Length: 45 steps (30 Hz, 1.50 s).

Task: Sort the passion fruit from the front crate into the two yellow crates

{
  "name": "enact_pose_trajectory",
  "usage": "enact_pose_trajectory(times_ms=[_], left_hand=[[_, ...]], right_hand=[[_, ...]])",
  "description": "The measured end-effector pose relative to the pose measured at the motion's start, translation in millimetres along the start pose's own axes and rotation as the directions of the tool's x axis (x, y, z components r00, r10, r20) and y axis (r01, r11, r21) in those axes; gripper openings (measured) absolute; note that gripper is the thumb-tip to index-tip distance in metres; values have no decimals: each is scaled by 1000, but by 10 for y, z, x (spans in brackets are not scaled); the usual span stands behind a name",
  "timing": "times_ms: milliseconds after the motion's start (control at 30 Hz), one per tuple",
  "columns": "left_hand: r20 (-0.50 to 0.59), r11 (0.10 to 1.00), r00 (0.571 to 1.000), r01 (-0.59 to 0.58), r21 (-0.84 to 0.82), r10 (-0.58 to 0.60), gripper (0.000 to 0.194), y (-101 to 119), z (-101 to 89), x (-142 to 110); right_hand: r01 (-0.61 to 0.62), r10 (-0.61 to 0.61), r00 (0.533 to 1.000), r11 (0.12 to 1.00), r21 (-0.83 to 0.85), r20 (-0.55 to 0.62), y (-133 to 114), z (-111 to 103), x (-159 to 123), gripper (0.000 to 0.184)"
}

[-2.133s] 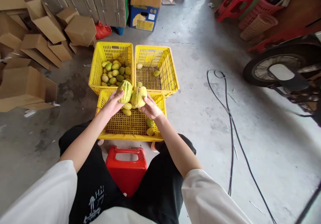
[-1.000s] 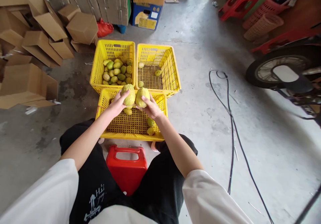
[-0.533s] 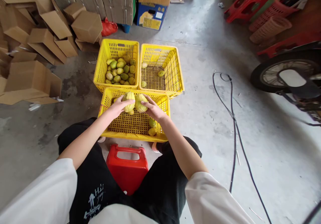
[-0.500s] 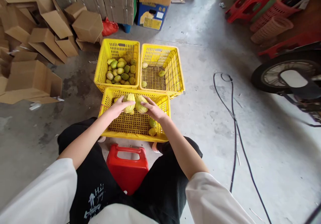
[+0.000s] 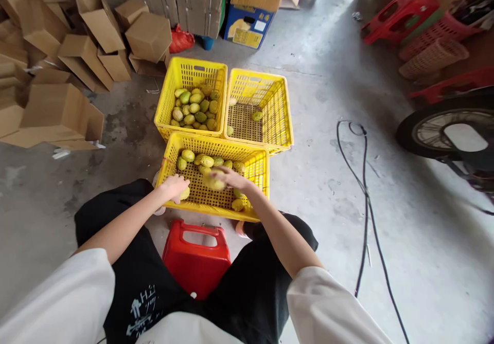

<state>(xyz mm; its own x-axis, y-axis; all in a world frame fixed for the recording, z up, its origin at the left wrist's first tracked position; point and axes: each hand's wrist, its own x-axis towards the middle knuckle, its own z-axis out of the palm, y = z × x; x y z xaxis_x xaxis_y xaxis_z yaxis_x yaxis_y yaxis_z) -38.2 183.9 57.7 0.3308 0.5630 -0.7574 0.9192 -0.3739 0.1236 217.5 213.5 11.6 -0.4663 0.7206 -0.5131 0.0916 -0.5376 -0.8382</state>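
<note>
In the near yellow crate [image 5: 200, 209], my left hand [image 5: 175, 187] is low at the left corner, its fingers curled over a yellow-green fruit [image 5: 185, 194] that shows only in part. My right hand [image 5: 230, 178] grips another yellow-green fruit [image 5: 213, 182] above the middle of the crate floor; hand and fruit are smeared by motion. Several more such fruits [image 5: 206, 161] lie along the crate's far side. Near the right end, beside my right forearm, rests a yellow fruit [image 5: 237, 205].
Behind stand two more yellow crates: the left crate [image 5: 164, 112] holds a pile of fruit, the right crate [image 5: 285, 107] a few. A red stool [image 5: 196, 267] is between my knees. Cardboard boxes [image 5: 57, 112] lie left; a black cable [image 5: 365, 189] and motorbike wheel [image 5: 420, 133] are right.
My hands have moved apart and down, each with a fruit: the left toward the crate's near left corner, the right slightly lower. The fruits along the far side now show. The view has shifted slightly.
</note>
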Motion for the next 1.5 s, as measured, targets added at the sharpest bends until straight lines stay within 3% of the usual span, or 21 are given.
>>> enact_pose_trajectory(times_ms=[67, 167, 233, 333, 400, 500, 533, 567, 633, 700, 767, 867, 933, 1000, 1067, 1133, 1167, 1200, 1267, 1333, 1500], left_hand=[[10, 1000, 1000, -5, 7, 5, 76, 8, 35, -12], [21, 999, 1000, -9, 40, 8, 76, 52, 40, 3], [11, 999, 1000, 5, 50, -6, 77, 91, 12, 42], [-16, 999, 999, 41, -32, -42, 75, 173, -71, 140], [56, 983, 996, 71, -169, -62, 58, 255, -138, 223], [302, 900, 953, 163, -404, -37, 35, 411, -226, 363], [348, 847, 938, 182, -499, 3, 37, 462, -252, 413], [363, 788, 930, 185, -588, 53, 41, 509, -279, 466], [248, 607, 960, 120, -785, 131, 49, 580, -347, 573], [28, 432, 993, -27, -901, 119, 64, 611, -440, 664], [-195, 247, 980, -201, -948, 46, 73, 600, -549, 716], [-459, 0, 888, -459, -888, 13, 67, 542, -695, 701], [-528, -51, 843, -525, -849, 104, 66, 504, -741, 661], [-457, 78, 853, -489, -869, 252, 63, 481, -721, 637], [-310, 368, 894, -420, -829, 322, 56, 473, -626, 641], [-181, 741, 952, -306, -598, 247, 48, 476, -473, 661], [-153, 872, 973, -224, -436, 174, 46, 481, -388, 668], [-147, 945, 984, -143, -293, 104, 44, 489, -307, 672], [-153, 989, 988, -39, -143, 17, 40, 518, -182, 666], [-139, 991, 990, -30, -132, 12, 38, 571, -132, 642], [-110, 978, 972, -209, 0, 207, 41, 778, -222, 534]], right_hand=[[145, -121, 982, 976, 163, -144, -114, -8, 38, 55], [272, -186, 944, 907, 322, -273, -271, -25, 51, 63], [224, -112, 946, 904, 365, -305, -301, -28, 43, 57], [7, 102, 945, 944, 331, -311, -267, -18, 37, 28], [-109, 183, 931, 965, 237, -316, -255, -9, 31, 13], [-211, 159, 933, 969, -130, -324, -298, -12, -13, 17], [-244, 135, 938, 911, -333, -319, -320, -21, -41, 22], [-282, 120, 940, 799, -531, -318, -340, -36, -76, 26], [-355, 128, 932, 518, -778, -340, -361, -85, -156, 33], [-418, 159, 908, 356, -836, -387, -355, -156, -240, 38], [-447, 175, 895, 332, -831, -411, -333, -233, -315, 40], [-417, 157, 909, 311, -854, -387, -296, -311, -395, 43], [-354, 163, 934, 293, -888, -319, -275, -320, -429, 45], [-288, 191, 952, 284, -915, -240, -254, -301, -446, 45], [-254, 222, 956, 285, -924, -194, -236, -270, -450, 44], [-246, 240, 954, 279, -928, -181, -226, -242, -441, 43], [-241, 242, 954, 273, -931, -176, -224, -231, -433, 43], [-235, 242, 955, 264, -935, -172, -226, -223, -425, 43], [-219, 236, 958, 244, -945, -162, -235, -208, -406, 46], [-203, 235, 960, 222, -954, -149, -248, -190, -388, 48], [-173, 257, 959, 181, -968, -123, -268, -104, -342, 45]])
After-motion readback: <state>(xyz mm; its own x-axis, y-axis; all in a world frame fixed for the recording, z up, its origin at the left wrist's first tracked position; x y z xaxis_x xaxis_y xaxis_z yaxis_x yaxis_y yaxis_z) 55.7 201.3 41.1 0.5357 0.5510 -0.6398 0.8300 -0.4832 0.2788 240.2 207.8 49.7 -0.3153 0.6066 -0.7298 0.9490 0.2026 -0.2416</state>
